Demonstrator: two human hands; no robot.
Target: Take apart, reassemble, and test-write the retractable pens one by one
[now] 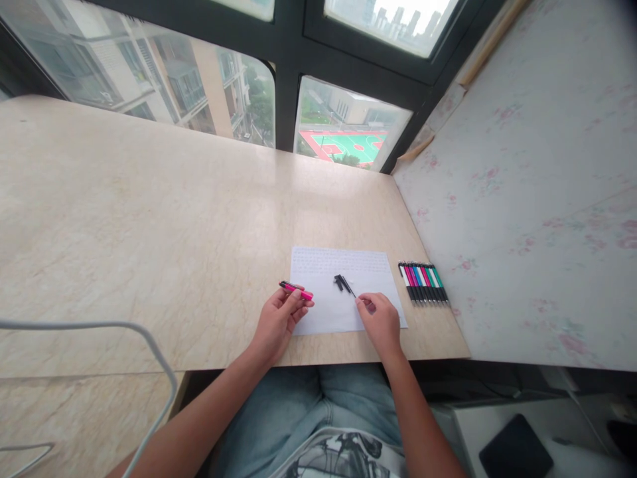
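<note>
My left hand (281, 318) is closed around a pink pen barrel (297, 291) with a black clip end, held over the left side of a white sheet of paper (318, 315). My right hand (381, 320) pinches the near end of a thin black pen refill (349, 286) above the same sheet. Beside the refill, small black pen parts (339, 283) lie on the paper; their exact shapes are too small to make out. Lines of handwriting run across the upper part of the sheet.
A row of several pens (423, 284) in mixed colours lies right of the paper, near the wallpapered wall (537, 219). The marble-patterned desk (149, 219) reaches to the window (288, 79). A grey cable (99, 325) loops across the left. My lap is below the desk edge.
</note>
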